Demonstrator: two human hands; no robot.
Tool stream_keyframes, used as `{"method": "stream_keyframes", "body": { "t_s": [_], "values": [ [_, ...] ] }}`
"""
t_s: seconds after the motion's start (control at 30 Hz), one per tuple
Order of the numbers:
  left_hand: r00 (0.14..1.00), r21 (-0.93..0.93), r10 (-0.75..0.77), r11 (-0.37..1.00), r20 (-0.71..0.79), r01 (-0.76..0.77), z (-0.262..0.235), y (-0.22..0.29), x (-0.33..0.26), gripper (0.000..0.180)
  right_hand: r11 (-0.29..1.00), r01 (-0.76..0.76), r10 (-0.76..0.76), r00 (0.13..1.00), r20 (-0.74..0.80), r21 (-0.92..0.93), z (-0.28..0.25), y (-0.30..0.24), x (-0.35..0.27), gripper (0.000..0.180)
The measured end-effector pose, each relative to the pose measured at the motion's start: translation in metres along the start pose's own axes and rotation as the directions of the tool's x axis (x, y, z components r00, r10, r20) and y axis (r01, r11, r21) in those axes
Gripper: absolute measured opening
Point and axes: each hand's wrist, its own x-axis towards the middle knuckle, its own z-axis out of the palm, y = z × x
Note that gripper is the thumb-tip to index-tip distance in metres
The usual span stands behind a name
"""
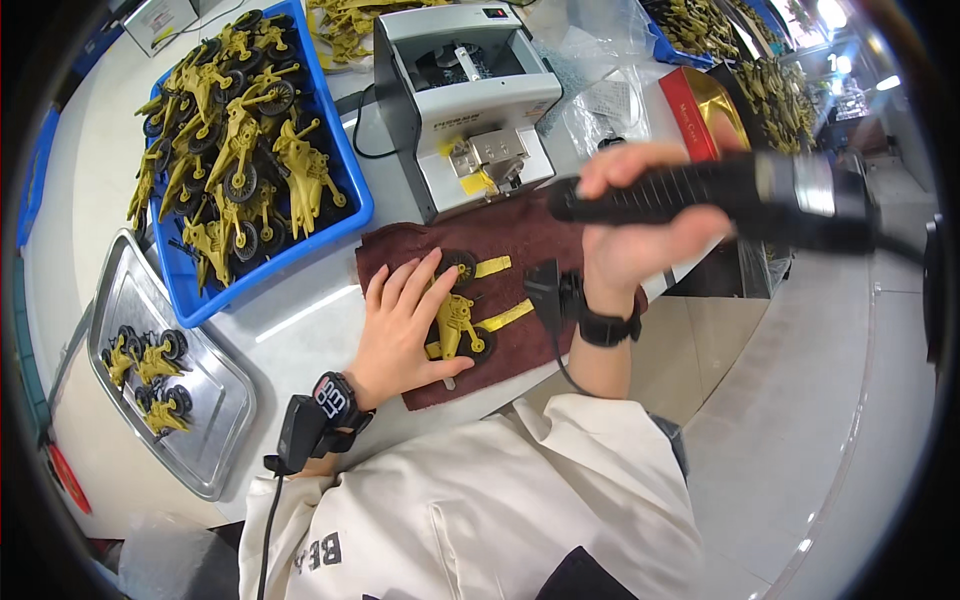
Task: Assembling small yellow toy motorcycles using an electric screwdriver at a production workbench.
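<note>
Fingers of the left hand (405,330) pressed flat, unclenched, on a yellow plastic wheeled toy cannon (458,318), steadying it on the brown cloth (520,235) spread across the worktop (300,320); the right hand (630,225) clenched a black electric screwdriver (720,195) raised above.

White worktop (300,320) filling the left and centre, its near edge running toward the right, pale glossy tiled floor (820,400) beyond that edge reflecting small ceiling lights, bright lamps (835,15) glaring at the upper right corner, dim cluttered room behind them
</note>
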Motion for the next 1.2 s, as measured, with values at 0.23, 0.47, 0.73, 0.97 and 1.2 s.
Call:
{"method": "stream_keyframes", "body": {
  "t_s": [0.23, 0.47, 0.73, 0.97, 1.2],
  "values": [
    [0.997, -0.124, -0.055, 0.991, -0.047, 0.049, 0.002, -0.011, -0.01, 0.097, 0.977, 0.017, -0.03, 0.998, 0.056, 0.213, 0.032, 0.031, 0.003, 0.084],
    [0.999, -0.127, -0.051, 0.991, 0.005, 0.051, -0.004, -0.016, -0.01, 0.094, 0.921, -0.161, 0.058, 0.957, 0.286, 0.355, 0.008, 0.01, -0.033, 0.08],
    [0.996, -0.076, -0.081, 0.994, -0.044, 0.078, 0.003, -0.012, -0.015, 0.098, 0.929, -0.175, 0.079, 0.955, 0.286, 0.327, 0.005, -0.006, -0.095, 0.094],
    [0.995, -0.065, -0.063, 0.996, -0.077, 0.058, 0.004, -0.011, -0.02, 0.097, 0.939, -0.211, 0.142, 0.957, 0.254, 0.271, 0.007, -0.005, -0.116, 0.09],
    [0.995, -0.06, -0.06, 0.997, -0.082, 0.056, 0.004, -0.011, -0.018, 0.096, 0.989, -0.13, 0.141, 0.974, 0.176, -0.072, 0.012, 0.008, -0.118, 0.071]
  ]
}}
